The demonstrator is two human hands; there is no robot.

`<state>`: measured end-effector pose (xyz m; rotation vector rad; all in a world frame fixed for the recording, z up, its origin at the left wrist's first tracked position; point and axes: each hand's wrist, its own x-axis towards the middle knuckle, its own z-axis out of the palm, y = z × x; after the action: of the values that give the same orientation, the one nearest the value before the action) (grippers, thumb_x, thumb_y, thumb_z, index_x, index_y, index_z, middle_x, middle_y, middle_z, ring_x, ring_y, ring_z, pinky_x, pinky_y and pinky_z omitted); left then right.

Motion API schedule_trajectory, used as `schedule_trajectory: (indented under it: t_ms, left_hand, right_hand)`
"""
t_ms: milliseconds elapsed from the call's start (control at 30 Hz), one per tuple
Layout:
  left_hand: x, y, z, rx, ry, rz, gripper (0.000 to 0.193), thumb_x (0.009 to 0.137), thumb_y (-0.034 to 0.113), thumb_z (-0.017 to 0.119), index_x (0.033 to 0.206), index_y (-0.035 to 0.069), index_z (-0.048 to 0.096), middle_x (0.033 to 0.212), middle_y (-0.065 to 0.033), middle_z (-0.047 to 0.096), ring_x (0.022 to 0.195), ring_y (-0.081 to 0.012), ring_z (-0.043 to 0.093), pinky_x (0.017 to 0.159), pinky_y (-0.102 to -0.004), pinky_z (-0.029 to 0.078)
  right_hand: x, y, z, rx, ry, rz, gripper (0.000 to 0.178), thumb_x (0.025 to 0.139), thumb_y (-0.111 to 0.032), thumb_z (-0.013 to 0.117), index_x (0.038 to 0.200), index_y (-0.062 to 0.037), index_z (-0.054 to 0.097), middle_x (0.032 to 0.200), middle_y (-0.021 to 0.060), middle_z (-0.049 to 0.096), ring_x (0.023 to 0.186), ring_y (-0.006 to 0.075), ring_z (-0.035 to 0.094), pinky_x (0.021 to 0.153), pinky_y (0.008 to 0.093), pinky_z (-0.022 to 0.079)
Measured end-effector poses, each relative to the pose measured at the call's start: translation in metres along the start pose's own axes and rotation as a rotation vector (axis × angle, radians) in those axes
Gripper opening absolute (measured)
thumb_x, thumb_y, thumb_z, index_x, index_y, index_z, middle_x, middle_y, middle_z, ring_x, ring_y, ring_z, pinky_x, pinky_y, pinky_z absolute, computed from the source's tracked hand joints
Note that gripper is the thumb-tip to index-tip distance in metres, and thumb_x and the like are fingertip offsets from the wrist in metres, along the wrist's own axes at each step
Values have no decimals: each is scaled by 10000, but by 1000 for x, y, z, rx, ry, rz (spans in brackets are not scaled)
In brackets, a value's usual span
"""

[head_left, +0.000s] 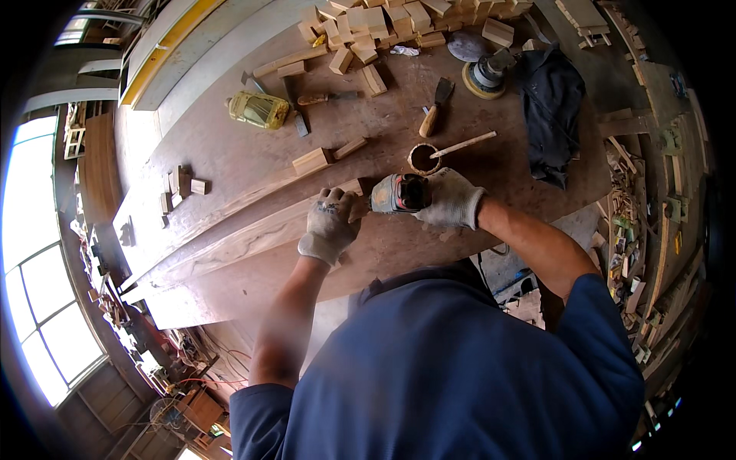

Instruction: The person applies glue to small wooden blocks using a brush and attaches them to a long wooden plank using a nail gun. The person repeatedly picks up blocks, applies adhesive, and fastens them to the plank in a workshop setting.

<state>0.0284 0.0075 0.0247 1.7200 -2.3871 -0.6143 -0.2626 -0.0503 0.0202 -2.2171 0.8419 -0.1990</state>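
The gloves [330, 222] looked greyish white with dark marks, the tool [391, 193] grey, red and black. Darker grain streaked the tan plank [261, 228]; the table [376, 257] was reddish brown, the bottle [261, 110] yellow, the cloth [550, 111] black, the shirt [460, 368] navy.

Small dark print [330, 207], illegible, on the back of the gloved left hand [330, 224]

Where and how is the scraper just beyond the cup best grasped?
Probably by its wooden handle, from above, gripping across the width: the handle is the near end, the dark blade the far one. The cup and stick sit even nearer, so a low approach from that side looks awkward.
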Motion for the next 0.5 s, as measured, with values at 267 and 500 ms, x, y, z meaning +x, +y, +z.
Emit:
schedule_trajectory:
  t_ms: [267, 500]
  left_hand:
    - [1, -1, 1, -2, -11, -9, 352, 793, 161, 777, 1123, 62, 703, 1081, -162, 688, 1047, -404, 614, 871, -495, 556]
    - [1, 0, -1, 8, -21, -10, 346, 797, 163, 775, 1122, 68, 703, 1087, -160, 689, 1058, -402, 615, 880, -493, 560]
  right_hand:
    - [0, 2, 4, 10, 43, -17, 123, 913, -205, 653, 1007, -153, 711, 878, 101, 769, 841, 312, 757, 788, 442, 608]
    - [0, 0, -2, -29, -4, -23, 125, 909, -192, 670, 1019, -140, 702, 876, 96, 765, 852, 301, 758, 796, 431, 611]
